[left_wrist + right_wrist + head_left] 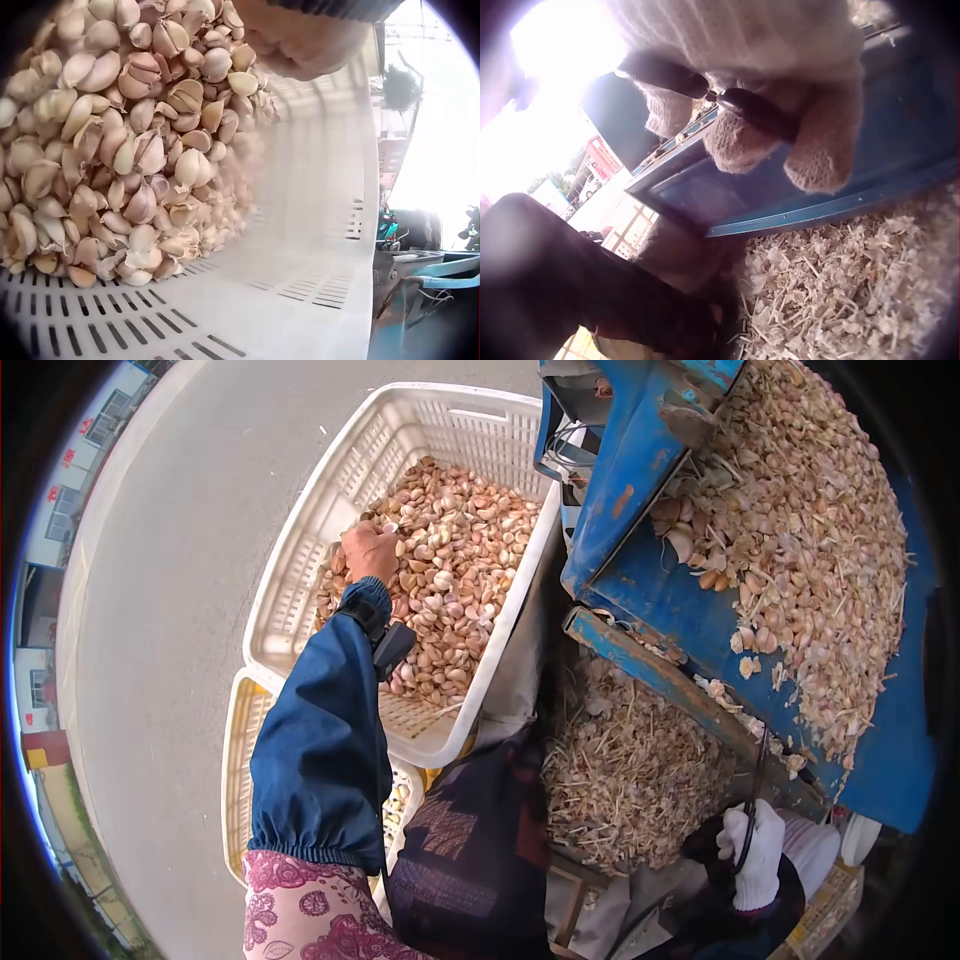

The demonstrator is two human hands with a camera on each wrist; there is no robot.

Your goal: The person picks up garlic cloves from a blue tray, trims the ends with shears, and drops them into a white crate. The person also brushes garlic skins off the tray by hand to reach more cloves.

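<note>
My bare left hand is over the left side of a heap of garlic cloves in a white plastic crate. A pale clove shows at its fingertips, which are mostly hidden; I cannot tell whether they grip it. In the left wrist view, the rounded hand is at the top, above the cloves. My right hand, in a white knitted glove, grips a slim dark-handled tool. In the right wrist view, gloved fingers curl round its dark handles.
A blue metal trough at the right bears a large pile of garlic. Below its rusty edge lies a heap of dry skins and stems. A second, yellowish crate stands beside the first, on grey pavement.
</note>
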